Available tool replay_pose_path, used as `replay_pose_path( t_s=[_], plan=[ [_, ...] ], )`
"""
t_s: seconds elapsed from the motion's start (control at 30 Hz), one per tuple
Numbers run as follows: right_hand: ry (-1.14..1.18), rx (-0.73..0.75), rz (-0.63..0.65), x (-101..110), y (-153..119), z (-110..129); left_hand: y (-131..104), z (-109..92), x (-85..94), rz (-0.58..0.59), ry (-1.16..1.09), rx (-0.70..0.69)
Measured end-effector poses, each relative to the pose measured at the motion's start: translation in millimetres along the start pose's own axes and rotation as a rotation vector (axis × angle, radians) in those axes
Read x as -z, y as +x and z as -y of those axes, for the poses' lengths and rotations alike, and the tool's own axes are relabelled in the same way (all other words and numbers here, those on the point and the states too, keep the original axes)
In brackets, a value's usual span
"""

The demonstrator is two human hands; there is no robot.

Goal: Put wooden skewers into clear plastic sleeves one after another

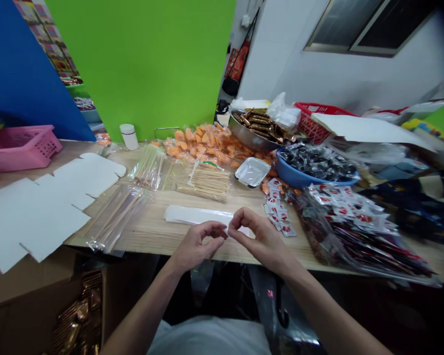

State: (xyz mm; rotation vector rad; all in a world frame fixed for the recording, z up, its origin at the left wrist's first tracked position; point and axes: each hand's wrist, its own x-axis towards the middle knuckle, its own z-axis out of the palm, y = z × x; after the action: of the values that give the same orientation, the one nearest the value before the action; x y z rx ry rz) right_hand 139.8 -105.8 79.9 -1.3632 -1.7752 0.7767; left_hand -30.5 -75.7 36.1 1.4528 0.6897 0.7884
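Note:
Both hands meet over the table's front edge, fingertips nearly touching. My left hand (199, 244) is curved, with a gap between thumb and fingers and nothing visible in it. My right hand (261, 241) pinches thumb and forefinger together; anything between them is too small to make out. Just behind them lies a flat stack of long white strips (192, 215), partly covered by the right hand. Farther back is a bundle of thin wooden sticks (203, 187) in clear plastic. A foil tray (252, 172) sits to its right, near small printed sachets (279, 209).
Orange wrapped pieces (203, 143) lie along the green panel. On the right stand a metal bowl (240, 132) of brown-gold packets, a blue basin (296, 178) of black packets and a sachet-filled plastic bag (314, 234). Bagged sticks (118, 217) and white card cutouts (59, 197) lie left.

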Motion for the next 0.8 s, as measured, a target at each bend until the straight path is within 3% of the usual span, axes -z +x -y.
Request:
replay_pose_path(
  t_s=[0.1, 0.27, 0.57, 0.8],
  plan=[
    [-0.057, 0.013, 0.035, 1, 0, 2, 2, 2, -1.9, 0.015, -0.039, 0.035],
    [-0.136, 0.054, 0.041, 1, -2, 0, 1, 3, -8.6, -0.09, 0.006, 0.079],
    [-0.497, 0.355, -0.065, -15, -10, -14, -7, -7, -19.2, -0.115, 0.22, -0.004],
    [-0.539, 0.35, -0.134, -30, -19, -25, -12, -4, -24.0, -0.114, 0.383, 0.032]
  ],
)
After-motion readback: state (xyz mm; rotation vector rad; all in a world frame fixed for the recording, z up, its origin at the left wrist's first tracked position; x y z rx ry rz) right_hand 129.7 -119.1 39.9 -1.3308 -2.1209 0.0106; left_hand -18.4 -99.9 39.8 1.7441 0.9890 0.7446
